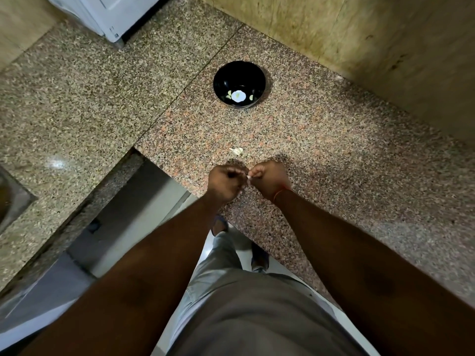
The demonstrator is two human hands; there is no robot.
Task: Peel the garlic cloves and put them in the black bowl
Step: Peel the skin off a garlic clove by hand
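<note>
A black bowl stands on the granite counter, far from my hands, with a few pale peeled cloves lying in its bottom. Both my hands hover together over the counter's near part. My left hand and my right hand have their fingers curled, and between them they pinch a small white garlic clove, which is mostly hidden by the fingers. A loose unpeeled garlic piece lies on the counter just beyond my hands.
The speckled granite counter runs in an L shape, with a wall at the back right. A white appliance stands at the back left. A steel sink edge shows at the far left.
</note>
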